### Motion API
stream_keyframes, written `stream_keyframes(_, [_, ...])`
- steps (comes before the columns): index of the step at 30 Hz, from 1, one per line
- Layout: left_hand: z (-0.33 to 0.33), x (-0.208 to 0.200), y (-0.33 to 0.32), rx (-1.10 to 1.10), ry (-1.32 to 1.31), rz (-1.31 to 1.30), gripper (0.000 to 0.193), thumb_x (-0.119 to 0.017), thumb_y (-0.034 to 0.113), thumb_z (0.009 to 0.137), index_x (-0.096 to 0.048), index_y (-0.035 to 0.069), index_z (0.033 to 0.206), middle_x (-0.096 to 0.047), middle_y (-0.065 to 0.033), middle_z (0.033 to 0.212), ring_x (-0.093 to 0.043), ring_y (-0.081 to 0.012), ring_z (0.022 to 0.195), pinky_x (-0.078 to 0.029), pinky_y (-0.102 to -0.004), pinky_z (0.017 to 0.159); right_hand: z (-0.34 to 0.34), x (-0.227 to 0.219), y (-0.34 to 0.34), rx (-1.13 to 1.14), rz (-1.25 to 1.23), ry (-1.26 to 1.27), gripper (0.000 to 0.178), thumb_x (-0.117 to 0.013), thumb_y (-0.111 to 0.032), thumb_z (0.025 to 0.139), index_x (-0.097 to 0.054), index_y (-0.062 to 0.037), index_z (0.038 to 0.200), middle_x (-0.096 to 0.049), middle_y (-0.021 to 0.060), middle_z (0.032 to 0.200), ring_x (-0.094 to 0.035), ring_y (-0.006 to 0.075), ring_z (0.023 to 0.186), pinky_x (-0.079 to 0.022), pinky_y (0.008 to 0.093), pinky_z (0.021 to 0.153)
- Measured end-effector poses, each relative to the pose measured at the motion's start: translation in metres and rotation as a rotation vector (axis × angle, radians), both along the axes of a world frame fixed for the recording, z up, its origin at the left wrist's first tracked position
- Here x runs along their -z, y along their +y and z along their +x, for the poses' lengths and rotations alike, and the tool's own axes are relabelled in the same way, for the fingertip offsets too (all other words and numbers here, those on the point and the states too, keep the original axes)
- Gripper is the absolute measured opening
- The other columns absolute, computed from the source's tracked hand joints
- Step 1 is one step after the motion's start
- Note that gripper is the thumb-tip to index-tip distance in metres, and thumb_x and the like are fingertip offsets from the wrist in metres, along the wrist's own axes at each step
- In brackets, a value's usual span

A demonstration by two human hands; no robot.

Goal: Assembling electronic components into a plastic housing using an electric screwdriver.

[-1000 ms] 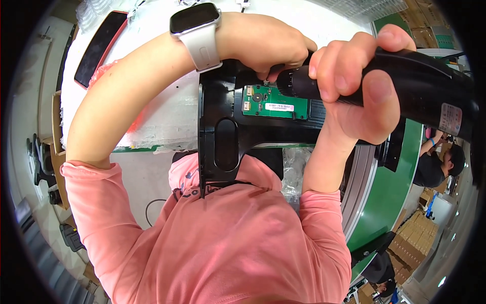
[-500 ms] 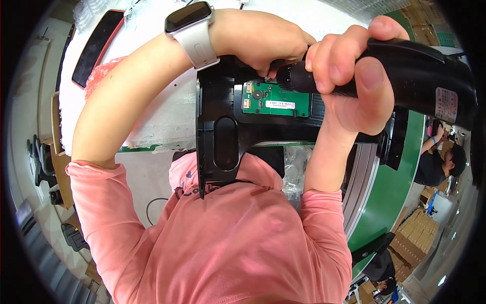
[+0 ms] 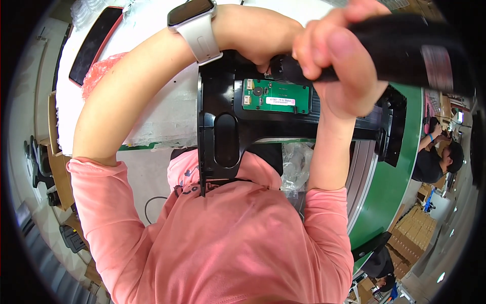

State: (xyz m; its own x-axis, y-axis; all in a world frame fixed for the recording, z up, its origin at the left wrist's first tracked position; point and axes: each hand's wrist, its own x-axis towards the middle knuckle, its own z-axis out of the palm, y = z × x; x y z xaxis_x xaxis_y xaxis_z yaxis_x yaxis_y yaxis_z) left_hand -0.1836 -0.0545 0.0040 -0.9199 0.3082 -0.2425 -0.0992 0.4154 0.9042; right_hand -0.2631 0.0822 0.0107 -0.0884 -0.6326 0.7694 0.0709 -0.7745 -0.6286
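- Far left, on the white surface [image 3: 162,126]: phone [image 3: 96,45], red-edged; just beside, red plastic wrap [image 3: 104,71].
- Left wrist: smartwatch [image 3: 195,25], pale strap.
- Centre: black housing [image 3: 263,126], overhanging the near edge of the white surface.
- Far side of black housing: left hand [image 3: 271,36], just beside the driver nose; fingers mostly hidden, impossible to tell whether spread or pinching.
- Within black housing: green circuit board [image 3: 281,92].
- Right: right hand [image 3: 347,66], blurred, fingers wrapped around black handheld driver [image 3: 400,50], nose directed left.
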Motion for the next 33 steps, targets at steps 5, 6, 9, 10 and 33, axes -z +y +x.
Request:
stream_keyframes(5, [0.005, 0.022, 0.001, 0.095, 0.699, 0.279, 0.038, -0.067, 0.002, 0.085, -0.059, 0.001, 0.122, -0.065, -0.0107, 0.114, -0.06, -0.0211, 0.108, -0.05, -0.0307, 0.09, 0.011, 0.002, -0.045, 0.064, -0.417, 0.043, 0.04, -0.08, -0.015, 0.072, -0.055, -0.0031, 0.1, -0.058, 0.0041, 0.078, -0.054, 0.0102, 0.067, -0.043, 0.0247, 0.064])
stream_keyframes(6, [0.003, 0.025, 0.0, 0.096, 0.701, 0.278, 0.038, -0.067, 0.002, 0.085, -0.059, 0.001, 0.122, -0.065, -0.0107, 0.114, -0.06, -0.0211, 0.108, -0.05, -0.0307, 0.09, 0.013, -0.003, -0.035, 0.065, -0.419, 0.045, 0.04, -0.08, -0.015, 0.072, -0.055, -0.0031, 0.1, -0.058, 0.0041, 0.078, -0.054, 0.0102, 0.067, -0.043, 0.0247, 0.064])
stream_keyframes(9, [-0.002, 0.032, -0.006, 0.226, 0.356, 0.258, 0.048, -0.064, 0.004, 0.087, -0.051, 0.004, 0.133, -0.059, -0.014, 0.127, -0.054, -0.0244, 0.119, -0.045, -0.0348, 0.099, 0.039, -0.033, 0.014, 0.476, 0.486, -0.087, 0.037, -0.081, -0.017, 0.07, -0.057, -0.0036, 0.096, -0.058, 0.0038, 0.081, -0.054, 0.0107, 0.069, -0.042, 0.025, 0.065])
stream_keyframes(10, [-0.004, 0.033, -0.005, 0.235, 0.357, 0.26, 0.048, -0.064, 0.004, 0.087, -0.051, 0.004, 0.133, -0.059, -0.014, 0.127, -0.054, -0.0244, 0.119, -0.045, -0.0348, 0.099, 0.034, -0.026, 0.008, 0.486, 0.486, -0.088, 0.037, -0.081, -0.017, 0.07, -0.057, -0.0036, 0.096, -0.058, 0.0038, 0.081, -0.054, 0.0107, 0.069, -0.042, 0.025, 0.065])
stream_keyframes(33, [0.045, -0.022, -0.06, -0.338, 0.783, -0.262, 0.011, -0.069, 0.012, 0.084, -0.07, 0.006, 0.094, -0.068, -0.0083, 0.088, -0.065, -0.0239, 0.082, -0.051, -0.0335, 0.074, -0.153, -0.045, 0.015, 0.94, 0.697, 1.093, 0.042, -0.077, -0.022, 0.072, -0.064, 0.0016, 0.105, -0.065, 0.0114, 0.074, -0.063, 0.0236, 0.065, -0.049, 0.0373, 0.062])
